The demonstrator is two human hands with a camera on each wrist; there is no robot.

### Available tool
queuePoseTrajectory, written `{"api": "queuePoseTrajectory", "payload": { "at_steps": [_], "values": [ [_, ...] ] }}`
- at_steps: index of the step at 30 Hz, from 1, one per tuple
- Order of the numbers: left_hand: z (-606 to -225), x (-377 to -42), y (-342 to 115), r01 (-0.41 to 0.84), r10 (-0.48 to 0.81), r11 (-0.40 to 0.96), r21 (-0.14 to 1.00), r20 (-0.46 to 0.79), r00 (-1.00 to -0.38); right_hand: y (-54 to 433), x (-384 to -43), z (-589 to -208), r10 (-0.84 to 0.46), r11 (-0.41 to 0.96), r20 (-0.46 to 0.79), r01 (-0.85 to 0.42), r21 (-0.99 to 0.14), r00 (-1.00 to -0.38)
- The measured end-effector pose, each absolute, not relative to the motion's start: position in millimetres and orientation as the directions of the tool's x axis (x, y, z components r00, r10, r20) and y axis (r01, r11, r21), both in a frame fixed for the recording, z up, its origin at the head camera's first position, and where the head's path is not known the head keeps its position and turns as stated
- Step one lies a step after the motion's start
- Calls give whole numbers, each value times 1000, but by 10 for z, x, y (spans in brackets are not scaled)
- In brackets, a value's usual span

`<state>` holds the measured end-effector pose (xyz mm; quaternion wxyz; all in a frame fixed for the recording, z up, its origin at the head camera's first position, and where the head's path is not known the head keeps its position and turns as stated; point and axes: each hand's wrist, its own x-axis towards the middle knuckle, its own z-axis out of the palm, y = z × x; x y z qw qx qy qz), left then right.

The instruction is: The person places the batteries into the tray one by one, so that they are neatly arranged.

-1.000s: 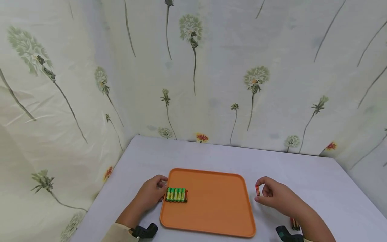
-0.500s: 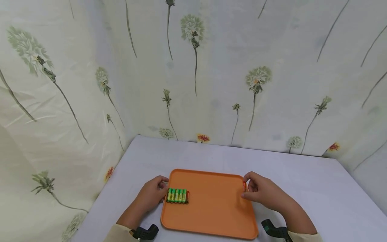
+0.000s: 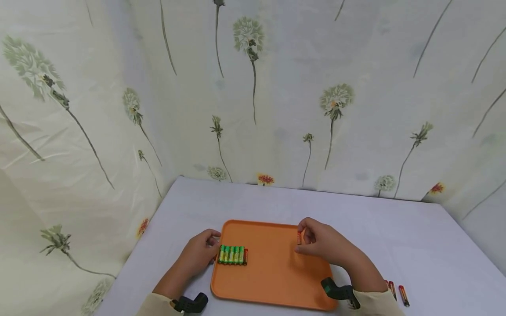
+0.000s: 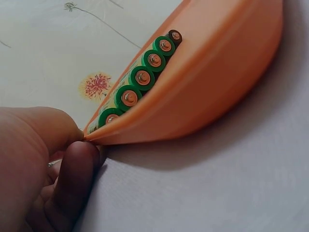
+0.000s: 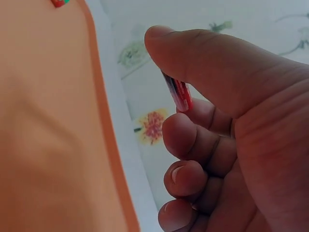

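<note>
My left hand [image 3: 199, 251] pinches the left rim of an orange tray [image 3: 276, 274] between thumb and finger. Along that side of the tray lies a row of several green batteries [image 3: 232, 255], with a slimmer red battery [image 3: 245, 257] at the row's right end. In the left wrist view the green batteries [image 4: 142, 77] show their metal ends just inside the rim. Over the tray's far right part, my right hand [image 3: 326, 241] holds another slim red battery [image 3: 299, 238] upright between thumb and index finger. The right wrist view shows this red battery [image 5: 179, 93] partly hidden by the thumb.
More red batteries [image 3: 403, 296] lie on the white table [image 3: 395, 237] right of the tray, some partly hidden by the right sleeve [image 3: 375, 303]. A flower-patterned curtain [image 3: 284, 87] hangs behind the table and along its left side.
My right hand has moved left with the red battery, from beside the tray to over it. Loose red batteries by the right forearm have come into fuller view. The left hand stays at the rim.
</note>
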<state>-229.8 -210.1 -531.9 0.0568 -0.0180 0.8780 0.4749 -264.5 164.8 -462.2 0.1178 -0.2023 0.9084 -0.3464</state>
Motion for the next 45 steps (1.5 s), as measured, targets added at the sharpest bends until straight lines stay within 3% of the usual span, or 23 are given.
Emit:
{"api": "queuePoseTrajectory", "payload": {
  "at_steps": [25, 36, 45],
  "values": [
    [-5350, -2352, -2139, -68, 34, 573, 817, -106, -994, 1018, -2735, -4678, -528, 681, -109, -343, -647, -842],
    [-5341, -2330, -2132, -70, 38, 563, 824, -111, -993, 765, -2718, -4855, -634, 639, -130, -422, -644, -762],
    [-5330, -2319, -2137, -65, 34, 574, 816, -103, -994, 624, -2686, -4981, -652, 639, -165, -420, -644, -740]
  ]
}}
